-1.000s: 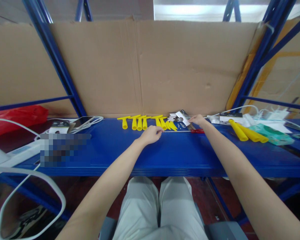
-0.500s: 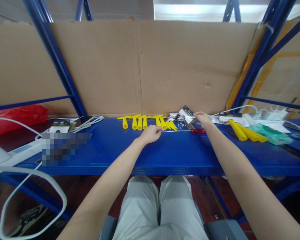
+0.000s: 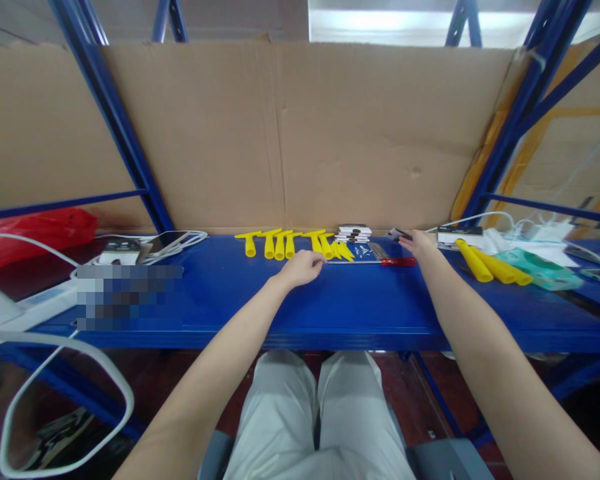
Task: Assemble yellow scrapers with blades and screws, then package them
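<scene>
My left hand rests on the blue shelf with its fingers curled together. Its fingertips meet the thin metal shaft of a screwdriver, whose red handle lies to the right; whether they grip the shaft is hidden. My right hand is closed on a small packet with a black header card, seen almost edge-on beyond the handle. Between the hands are a stack of black-and-white cards, a blue card and thin metal pieces. Yellow T-shaped handles stand in a row left of them.
Loose yellow tubes lie at the right beside a green plastic packet and another carded pack. White cables and a red bag are at the left. A cardboard wall closes the back.
My right hand has shifted right, carrying the black-carded packet away from the card stack and tilting it nearly flat. My left hand stays in place.
</scene>
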Demonstrator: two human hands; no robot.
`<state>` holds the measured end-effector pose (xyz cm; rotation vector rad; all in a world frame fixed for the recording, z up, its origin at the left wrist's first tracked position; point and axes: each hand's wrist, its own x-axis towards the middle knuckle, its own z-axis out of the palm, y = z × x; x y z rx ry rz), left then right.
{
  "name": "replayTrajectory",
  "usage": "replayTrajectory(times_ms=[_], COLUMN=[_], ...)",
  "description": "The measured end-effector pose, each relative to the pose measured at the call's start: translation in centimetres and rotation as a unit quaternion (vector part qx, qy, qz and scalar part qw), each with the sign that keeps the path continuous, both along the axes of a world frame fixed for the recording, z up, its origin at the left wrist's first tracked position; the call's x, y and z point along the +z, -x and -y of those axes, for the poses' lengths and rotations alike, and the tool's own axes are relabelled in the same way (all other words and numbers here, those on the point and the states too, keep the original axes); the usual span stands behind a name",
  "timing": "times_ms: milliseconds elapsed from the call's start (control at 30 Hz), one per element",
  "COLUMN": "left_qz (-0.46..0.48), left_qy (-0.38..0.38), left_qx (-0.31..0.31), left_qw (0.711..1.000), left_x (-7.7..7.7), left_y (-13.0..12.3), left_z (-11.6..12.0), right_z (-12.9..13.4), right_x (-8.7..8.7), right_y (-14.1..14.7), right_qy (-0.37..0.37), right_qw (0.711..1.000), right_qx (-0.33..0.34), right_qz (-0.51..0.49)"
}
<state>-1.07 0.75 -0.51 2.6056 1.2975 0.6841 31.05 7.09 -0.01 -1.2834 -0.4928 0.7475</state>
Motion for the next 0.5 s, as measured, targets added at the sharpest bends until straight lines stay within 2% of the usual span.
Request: replayTrajectory(times_ms=[100, 200, 267, 367, 433, 500], left_qz=[0.003, 0.007, 0.008, 0.009, 0.01, 0.01], left_qy=[-0.002, -0.004, -0.005, -0.007, -0.009, -0.01], left_qx=[-0.001, -0.005, -0.006, -0.005, -0.005, -0.007], left_qw=[1.0, 1.0, 1.0, 1.0, 1.0, 1.0], left_x=[-0.1, -0.2, -0.3, -0.4, -0.4, -0.3], left_y=[0.0, 0.1, 0.2, 0.3, 0.3, 0.3], left_z=[0.0, -0.2, -0.3, -0.4, -0.5, -0.4], right_z=[-0.1, -0.1, -0.1, -0.2, -0.2, -0.3], right_x=[-0.5, -0.9, -1.2, -1.5, -1.6, -1.6], right_y=[-0.7, -1.0, -1.1, -1.3, -1.5, -1.8], right_qy=[0.074, 0.119, 0.127, 0.124, 0.12, 0.116], right_qw=[0.995, 0.98, 0.954, 0.892, 0.868, 0.857], right_qx=[0.049, 0.058, 0.043, 0.014, -0.003, -0.012], right_qz=[0.052, 0.15, 0.268, 0.434, 0.482, 0.503])
